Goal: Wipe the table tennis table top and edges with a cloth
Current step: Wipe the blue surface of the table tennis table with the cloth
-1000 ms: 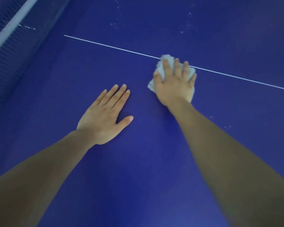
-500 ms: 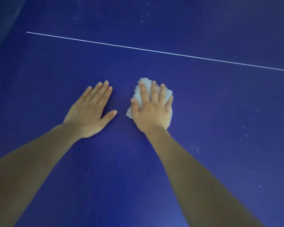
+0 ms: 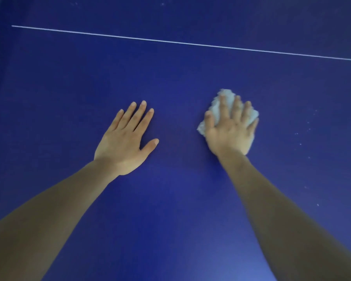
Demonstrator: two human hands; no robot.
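Under my right hand: one cloth, pale, bunched, pressed flat to the blue worktop. My fingers on that side lie spread and nearly straight over it; cloth shows past their tips and beside the thumb. The palm covers the rest.

Beside it, well apart toward my other side: left hand, flat on the worktop, fingers straight and close together, thumb out. It holds nothing; it looks to be bracing me.

Beyond both sets of fingertips: one thin white line running across the surface.

Out past my right little finger: scattered pale specks, dust or grit, reaching toward my forearm side. More faint specks lie far beyond the line.

Progress, as a judgement: wiping of the top is under way. The patch between and ahead of my hands looks free of specks; the speckled stretch beside the cloth remains to be done. No worktop edge is in sight, so the edges cannot be assessed.
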